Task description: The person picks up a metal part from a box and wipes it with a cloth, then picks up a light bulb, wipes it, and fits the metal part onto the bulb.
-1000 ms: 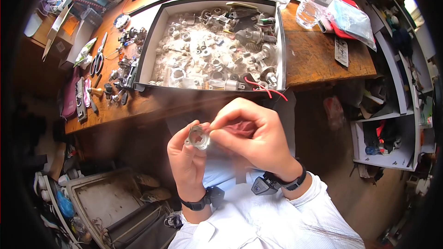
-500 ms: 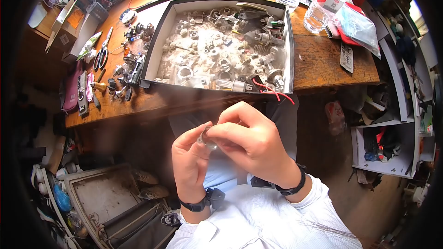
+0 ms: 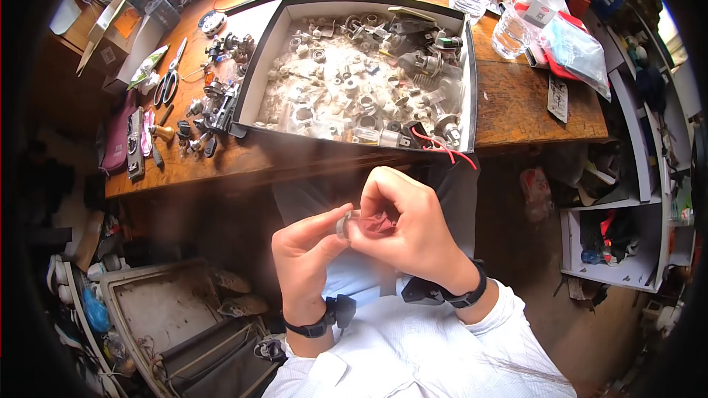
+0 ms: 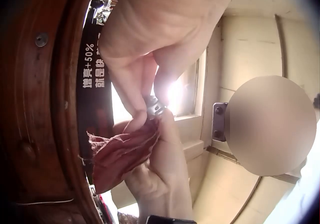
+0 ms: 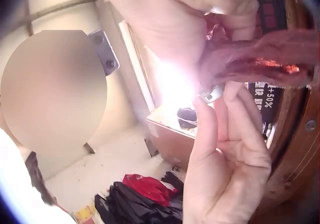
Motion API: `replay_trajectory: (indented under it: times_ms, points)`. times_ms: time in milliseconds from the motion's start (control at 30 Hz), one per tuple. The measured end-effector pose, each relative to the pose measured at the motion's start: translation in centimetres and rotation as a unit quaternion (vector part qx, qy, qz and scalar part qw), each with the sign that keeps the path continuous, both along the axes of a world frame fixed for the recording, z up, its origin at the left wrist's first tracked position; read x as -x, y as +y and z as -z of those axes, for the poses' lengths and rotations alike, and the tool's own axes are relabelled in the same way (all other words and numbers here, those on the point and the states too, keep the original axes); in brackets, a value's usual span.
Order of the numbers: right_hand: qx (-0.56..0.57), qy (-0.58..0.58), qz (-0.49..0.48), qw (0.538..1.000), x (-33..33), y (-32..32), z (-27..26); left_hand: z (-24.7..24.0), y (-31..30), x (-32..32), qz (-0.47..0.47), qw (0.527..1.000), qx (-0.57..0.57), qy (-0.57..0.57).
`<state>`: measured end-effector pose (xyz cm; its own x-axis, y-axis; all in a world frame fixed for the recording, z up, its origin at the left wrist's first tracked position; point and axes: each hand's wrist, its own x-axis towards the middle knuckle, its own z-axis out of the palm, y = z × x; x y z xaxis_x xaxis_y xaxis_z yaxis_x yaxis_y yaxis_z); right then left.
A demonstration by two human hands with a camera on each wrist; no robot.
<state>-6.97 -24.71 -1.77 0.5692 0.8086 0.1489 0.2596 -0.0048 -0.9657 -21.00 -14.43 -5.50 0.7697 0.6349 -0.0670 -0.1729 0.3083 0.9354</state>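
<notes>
My left hand pinches a small silvery metal ring-shaped part between thumb and fingers, above my lap. My right hand grips a crumpled dark red cloth and meets the part from the right. In the left wrist view the cloth hangs beside the metal part, which shows small openings. The right wrist view has the cloth bunched under my right fingers, over the metal part; much of the part is hidden there.
In front, a black-rimmed box of small metal and pale parts stands on the wooden table. Left of it lie loose parts and scissors. Water bottles stand at back right. Red wires overhang the box's front edge.
The ring's opening faced up a second ago; the part then turned, partly covered by the right fingers, and now shows edge-on. Both hands have shifted slightly right, and the cloth shows again.
</notes>
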Motion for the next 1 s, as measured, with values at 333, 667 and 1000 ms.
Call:
replay_trajectory:
  times_ms: [333,667,1000]
  points:
    - [-0.004,0.251,-0.039,0.967,0.3,0.2,1.3,0.8,-1.0,-0.4,-0.038,0.994,-0.053,-0.086]
    - [-0.063,0.407,-0.047,0.910,0.8,-0.1,2.8,1.2,-0.9,-1.4,-0.085,0.942,-0.310,-0.095]
    - [-0.138,0.347,-0.050,0.926,0.6,-2.0,-0.3,1.1,0.2,-1.0,-0.078,0.964,-0.080,-0.242]
